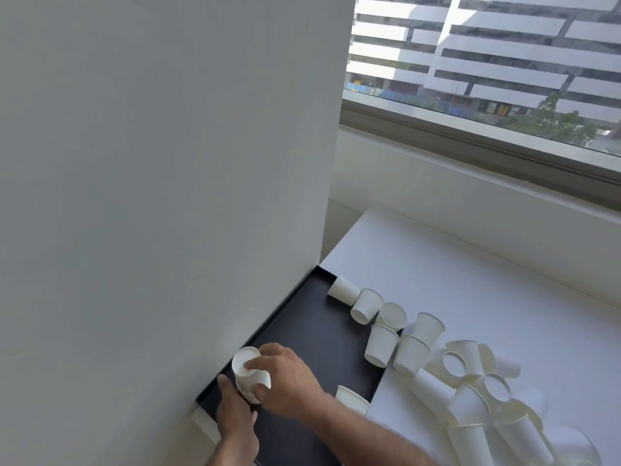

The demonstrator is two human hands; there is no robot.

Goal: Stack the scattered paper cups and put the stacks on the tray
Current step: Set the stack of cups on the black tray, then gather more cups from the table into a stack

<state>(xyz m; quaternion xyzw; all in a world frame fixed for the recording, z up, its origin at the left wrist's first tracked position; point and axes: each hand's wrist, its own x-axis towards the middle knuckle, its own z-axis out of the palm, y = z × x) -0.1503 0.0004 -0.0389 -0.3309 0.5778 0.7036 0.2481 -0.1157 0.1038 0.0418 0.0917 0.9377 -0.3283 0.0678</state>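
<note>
A black tray (312,317) lies against the white wall on a white table. Over its near left corner both hands hold a short stack of white paper cups (247,366), bottom end up. My left hand (235,415) grips the stack's lower side. My right hand (285,381) wraps it from the right, thumb on the top. One cup (351,400) lies on the tray by my right wrist. Several loose cups (381,344) lie along the tray's right edge, some overlapping it. A pile of scattered cups (477,391) covers the table at the lower right.
The white wall (168,163) stands directly left of the tray. A window sill and window (487,129) run along the back right. Bare white table (470,280) stretches beyond the cups.
</note>
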